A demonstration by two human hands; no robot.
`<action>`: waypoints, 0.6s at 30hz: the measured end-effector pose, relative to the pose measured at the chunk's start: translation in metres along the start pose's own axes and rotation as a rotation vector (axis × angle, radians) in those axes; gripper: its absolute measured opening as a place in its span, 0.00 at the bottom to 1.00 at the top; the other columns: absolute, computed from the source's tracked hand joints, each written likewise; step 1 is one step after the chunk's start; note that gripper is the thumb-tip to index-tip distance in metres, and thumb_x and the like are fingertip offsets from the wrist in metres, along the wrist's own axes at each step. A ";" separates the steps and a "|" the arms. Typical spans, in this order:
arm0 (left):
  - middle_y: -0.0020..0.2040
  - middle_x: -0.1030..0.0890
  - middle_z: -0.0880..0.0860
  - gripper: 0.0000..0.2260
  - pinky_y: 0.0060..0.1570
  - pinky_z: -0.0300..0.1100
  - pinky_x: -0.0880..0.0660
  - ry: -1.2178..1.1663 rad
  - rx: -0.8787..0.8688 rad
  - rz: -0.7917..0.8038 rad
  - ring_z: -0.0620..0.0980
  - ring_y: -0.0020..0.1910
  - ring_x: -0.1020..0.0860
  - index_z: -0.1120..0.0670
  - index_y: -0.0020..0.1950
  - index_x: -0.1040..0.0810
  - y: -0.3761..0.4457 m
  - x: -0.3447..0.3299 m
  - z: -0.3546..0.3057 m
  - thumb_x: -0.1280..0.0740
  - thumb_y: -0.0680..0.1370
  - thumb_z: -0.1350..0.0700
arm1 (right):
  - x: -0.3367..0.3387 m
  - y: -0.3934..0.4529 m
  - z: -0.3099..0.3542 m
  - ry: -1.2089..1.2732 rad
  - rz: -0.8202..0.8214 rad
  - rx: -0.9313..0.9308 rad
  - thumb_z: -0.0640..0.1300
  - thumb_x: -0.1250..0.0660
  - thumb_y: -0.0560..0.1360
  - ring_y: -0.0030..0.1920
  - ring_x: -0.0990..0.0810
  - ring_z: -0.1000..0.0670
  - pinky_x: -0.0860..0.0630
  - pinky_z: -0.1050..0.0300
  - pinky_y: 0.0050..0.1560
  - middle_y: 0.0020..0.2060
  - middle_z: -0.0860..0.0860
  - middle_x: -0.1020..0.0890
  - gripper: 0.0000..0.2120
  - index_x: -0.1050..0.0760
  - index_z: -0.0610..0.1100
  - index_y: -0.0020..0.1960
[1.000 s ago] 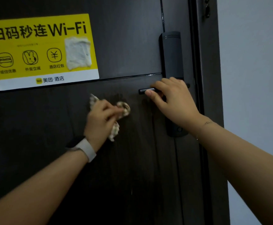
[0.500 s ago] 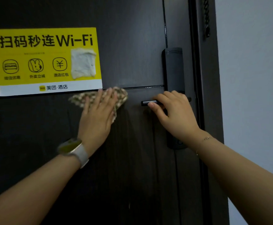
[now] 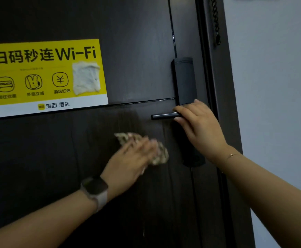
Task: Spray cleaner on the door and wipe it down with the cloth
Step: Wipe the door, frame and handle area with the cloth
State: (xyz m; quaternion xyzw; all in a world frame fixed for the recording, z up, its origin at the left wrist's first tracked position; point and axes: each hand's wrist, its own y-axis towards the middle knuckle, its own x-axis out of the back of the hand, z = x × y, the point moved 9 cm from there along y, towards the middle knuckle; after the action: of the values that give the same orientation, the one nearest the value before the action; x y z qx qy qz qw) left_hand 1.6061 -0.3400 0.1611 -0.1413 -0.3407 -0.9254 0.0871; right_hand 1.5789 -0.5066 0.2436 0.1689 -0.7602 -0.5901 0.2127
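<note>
Left hand (image 3: 128, 163) presses the cloth (image 3: 161, 154) flat on the door (image 3: 56, 158), fingers (image 3: 146, 145) straight, blurred. Cloth sits below-left of the handle (image 3: 162, 116), which the right hand (image 3: 198, 126) grips. Unwiped panel lies left and below; left hand is nearer.

1. I'm seeing the dark door (image 3: 137, 51) carrying everything.
2. A yellow Wi-Fi sticker (image 3: 45, 76) is sitting flat on it, upper left.
3. A patterned cloth (image 3: 161, 154) is lying against the panel under the handle (image 3: 162, 116).
4. The black lock body (image 3: 184, 81) is sitting by the door's right edge.
</note>
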 end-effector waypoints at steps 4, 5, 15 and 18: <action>0.75 0.34 0.53 0.23 0.74 0.52 0.50 -0.080 0.346 -0.126 0.53 0.75 0.40 0.54 0.74 0.32 0.040 0.017 0.042 0.43 0.78 0.56 | 0.000 -0.016 -0.010 0.002 -0.144 -0.156 0.43 0.45 0.81 0.57 0.28 0.44 0.27 0.53 0.52 0.54 0.45 0.22 0.16 0.25 0.39 0.63; 0.76 0.35 0.53 0.24 0.74 0.52 0.52 -0.084 0.367 -0.142 0.53 0.76 0.41 0.53 0.74 0.33 0.040 0.013 0.037 0.43 0.77 0.57 | -0.001 -0.018 -0.011 0.020 -0.170 -0.182 0.42 0.45 0.81 0.57 0.28 0.44 0.28 0.55 0.48 0.54 0.45 0.22 0.16 0.25 0.39 0.63; 0.74 0.32 0.53 0.26 0.72 0.45 0.43 -0.160 0.110 -0.090 0.50 0.75 0.39 0.55 0.73 0.31 0.021 -0.017 -0.051 0.33 0.76 0.63 | 0.002 -0.016 -0.011 0.075 -0.159 -0.157 0.42 0.44 0.81 0.55 0.30 0.47 0.30 0.58 0.46 0.52 0.46 0.22 0.14 0.24 0.40 0.62; 0.74 0.33 0.54 0.27 0.74 0.48 0.50 -0.085 0.367 -0.139 0.54 0.74 0.37 0.54 0.75 0.35 0.063 0.002 0.007 0.35 0.76 0.59 | 0.001 -0.015 -0.013 0.094 -0.136 -0.161 0.43 0.44 0.81 0.56 0.30 0.48 0.32 0.62 0.47 0.52 0.46 0.22 0.15 0.25 0.41 0.63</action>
State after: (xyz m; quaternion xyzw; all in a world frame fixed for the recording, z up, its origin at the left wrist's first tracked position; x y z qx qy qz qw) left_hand 1.6218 -0.3831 0.2050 -0.1382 -0.5160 -0.8447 0.0330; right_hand 1.5845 -0.5216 0.2317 0.2298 -0.6863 -0.6538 0.2207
